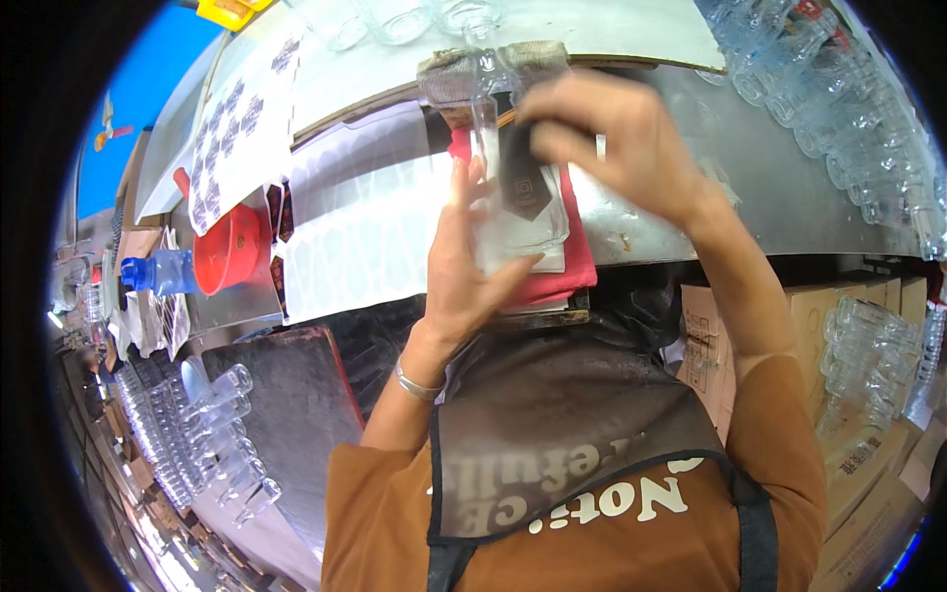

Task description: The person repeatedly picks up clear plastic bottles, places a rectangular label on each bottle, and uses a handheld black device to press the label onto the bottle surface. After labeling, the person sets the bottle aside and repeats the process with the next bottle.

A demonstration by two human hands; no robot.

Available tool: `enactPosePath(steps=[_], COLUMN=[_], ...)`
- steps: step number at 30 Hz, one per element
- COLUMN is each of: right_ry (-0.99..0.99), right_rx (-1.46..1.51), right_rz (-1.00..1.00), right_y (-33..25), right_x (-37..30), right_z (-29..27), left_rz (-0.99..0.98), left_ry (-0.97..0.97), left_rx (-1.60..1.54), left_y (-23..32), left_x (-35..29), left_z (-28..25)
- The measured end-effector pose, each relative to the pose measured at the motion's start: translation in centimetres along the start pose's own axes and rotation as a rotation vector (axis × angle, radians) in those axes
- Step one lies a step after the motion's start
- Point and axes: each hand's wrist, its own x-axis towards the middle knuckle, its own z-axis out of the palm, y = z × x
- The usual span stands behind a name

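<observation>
A clear glass piece (484,109) with a narrow neck lies with its upper end on a cloth-wrapped rest (449,79). My left hand (462,252) is around its lower body, fingers along one side and thumb across the near end. My right hand (626,148) is smeared by motion, its fingers curled over a dark piece whose kind I cannot make out. Beside the glass, below those fingers, shows a black label (525,187) with a small emblem and a pointed end. White sheets (547,255) and a red cloth (582,252) lie underneath.
Black-patterned decal sheets (247,109) and a white sheet (355,207) cover the table's left. A red bowl (232,252) and a blue-capped bottle (163,271) stand there. Clear glasses (819,109) crowd the right, more (400,20) the far edge. Cardboard boxes (710,345) stand below right.
</observation>
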Motion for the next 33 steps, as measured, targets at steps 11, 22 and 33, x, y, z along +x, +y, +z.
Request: enactPosePath(steps=[11,22,33], right_ry=[-0.036,-0.099,-0.150], right_rx=[0.445,0.368,0.210], right_rz=[0.473,0.625,0.656], right_y=[-1.3,4.1,3.8], right_x=[-5.5,1.6,3.1], right_z=[-2.0,2.9,2.8], left_rz=[-0.116,-0.476,-0.328], left_ry=[0.003,0.143,0.223], left_rx=[-0.223,-0.238,-0.221], left_y=[0.5,-2.6,-3.0], left_x=[2.5,10.7,10.6], left_z=[-1.8,1.0,2.1])
